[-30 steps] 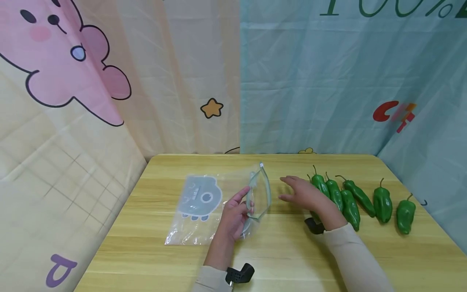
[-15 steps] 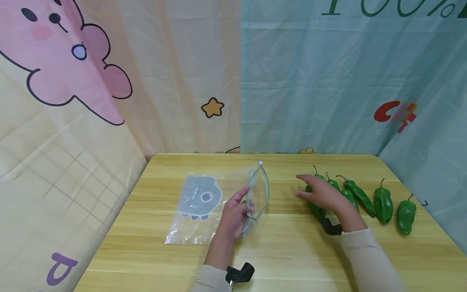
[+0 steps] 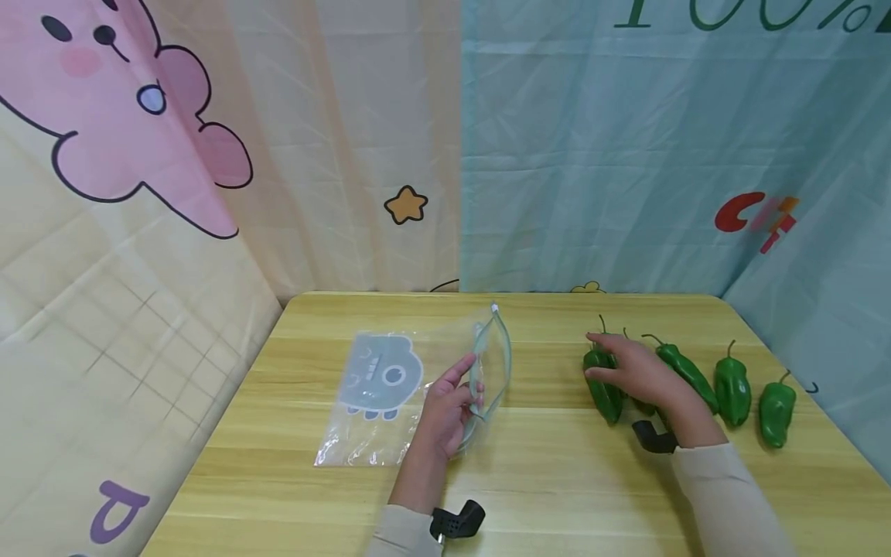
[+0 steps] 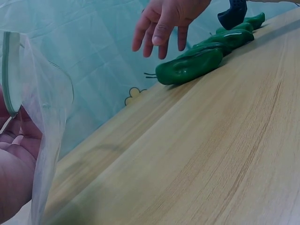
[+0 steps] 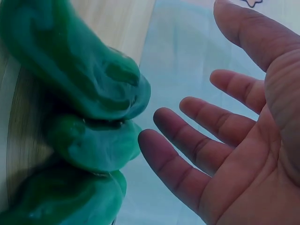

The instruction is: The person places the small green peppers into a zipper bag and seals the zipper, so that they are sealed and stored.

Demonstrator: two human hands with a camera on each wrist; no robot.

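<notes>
A clear zip bag (image 3: 383, 375) with a grey-blue cartoon print lies at the middle left of the table, its green-edged mouth spread and facing right. My left hand (image 3: 445, 414) holds that mouth by its near rim, index finger stretched along it; the bag's film (image 4: 47, 117) partly veils the fingers in the left wrist view. Several green peppers (image 3: 602, 391) lie in a loose row on the right. Above the leftmost ones hovers my right hand (image 3: 640, 375), fingers spread and holding nothing. In the right wrist view its fingertips are close to the peppers (image 5: 93, 79), apparently not touching.
Two peppers stand apart at the far right, a blocky one (image 3: 732, 391) and another (image 3: 776, 410). Printed curtains (image 3: 592, 155) rise behind the wooden table (image 3: 543, 495). Each wrist wears a black camera mount (image 3: 457, 521).
My right hand has moved rightward from beside the bag's mouth to over the peppers, uncovering the leftmost one. The left hand has stayed on the bag, whose mouth has shifted slightly.
</notes>
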